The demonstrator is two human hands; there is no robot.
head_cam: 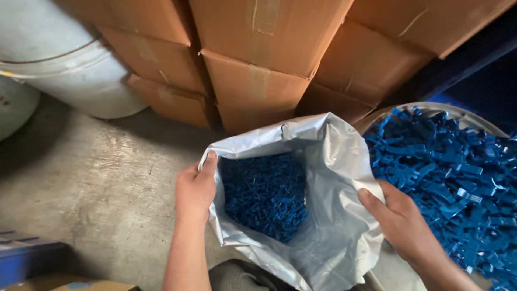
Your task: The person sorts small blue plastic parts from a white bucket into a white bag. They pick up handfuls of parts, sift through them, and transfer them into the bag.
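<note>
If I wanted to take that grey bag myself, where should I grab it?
Probably by the open rim of the bag, one side each, coming from above. The left hand and right hand already pinch it there; the plastic is limp and weighted with blue parts.

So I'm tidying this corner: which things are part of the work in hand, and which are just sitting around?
In use:
left hand
right hand
silvery bag
blue plastic parts in the bag
round tub heaped with blue parts

Lying about:
stacked cardboard boxes
pale drum
</note>
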